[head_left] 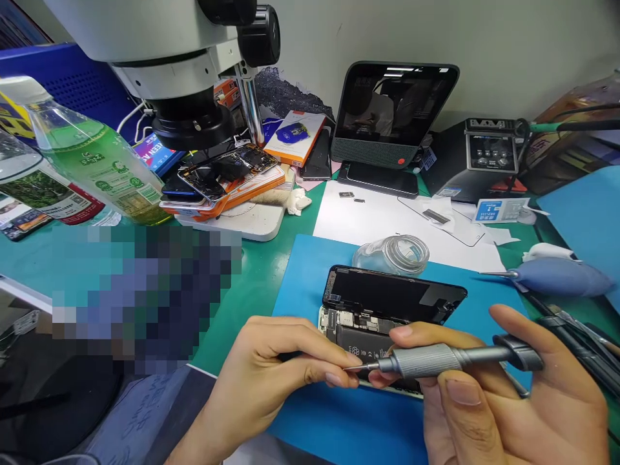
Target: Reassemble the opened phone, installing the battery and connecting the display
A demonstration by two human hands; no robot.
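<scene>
Hands closed: right hand [504, 394] gripping screwdriver [445, 359], left hand [271, 374] pinching its tip, above opened phone [382, 310]; labels unreadable.

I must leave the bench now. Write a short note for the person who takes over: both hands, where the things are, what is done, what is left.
Right hand: holds the grey screwdriver level, tip pointing left.
Left hand: fingertips pinched at the screwdriver's tip; whether a screw or bit sits between them cannot be seen.
Phone: lies on the blue mat just behind the hands, its screen lifted and propped up, battery and board exposed.
Done: phone is open.
Left: the inside work; the tip is not on the phone yet.
Nearby: blue air blower to the right, clear lid behind the phone.
</scene>
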